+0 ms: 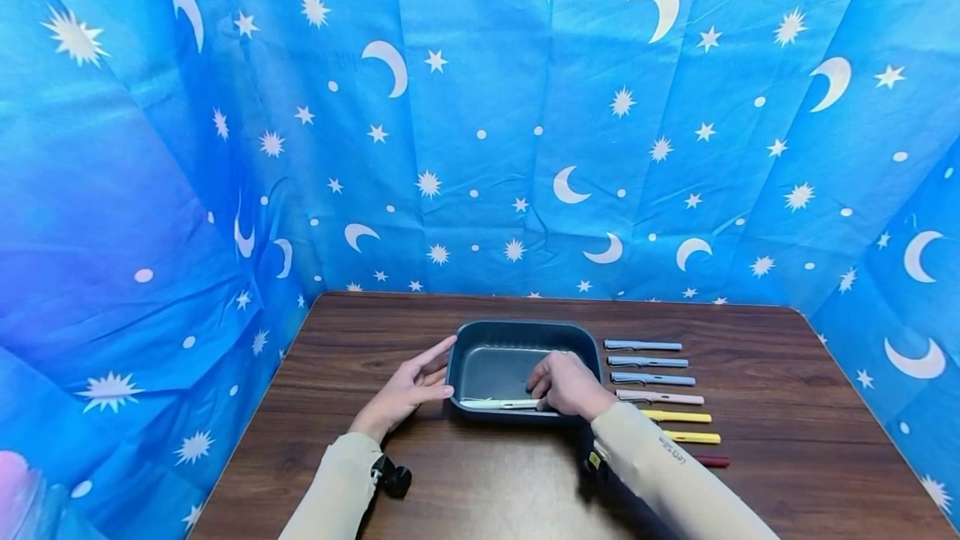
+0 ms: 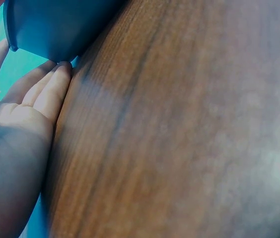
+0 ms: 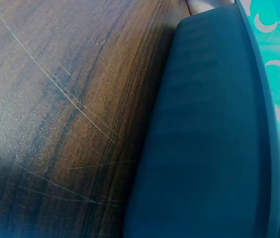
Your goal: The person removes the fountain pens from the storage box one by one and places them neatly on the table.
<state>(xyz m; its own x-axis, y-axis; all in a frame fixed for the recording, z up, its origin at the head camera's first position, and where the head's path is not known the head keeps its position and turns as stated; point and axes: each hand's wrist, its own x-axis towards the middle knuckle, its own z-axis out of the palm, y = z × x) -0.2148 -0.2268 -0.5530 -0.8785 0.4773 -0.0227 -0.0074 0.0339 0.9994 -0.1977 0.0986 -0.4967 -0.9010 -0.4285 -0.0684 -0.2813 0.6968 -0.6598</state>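
A dark rectangular tray (image 1: 480,357) with rounded corners sits on the table. My right hand (image 1: 572,387) reaches inside it and pinches one end of a pale green-white pen (image 1: 498,404), which lies along the near inner wall. My left hand (image 1: 405,390) is at the tray's left side, thumb and fingers spread and fairly straight, touching its wall. In the left wrist view, that hand's fingertips meet the tray's outer wall (image 2: 60,29) low by the tabletop. The right wrist view shows the tray's near outer wall (image 3: 209,129); most of the right hand is hidden there.
Right of the tray, several capped pens lie in a column: light blue pens (image 1: 648,362), a pinkish-white pen (image 1: 675,398), yellow pens (image 1: 686,417) and a dark red pen (image 1: 716,462) partly behind the right sleeve. A blue star-and-moon cloth (image 1: 480,157) hangs around the brown wooden table (image 1: 360,319).
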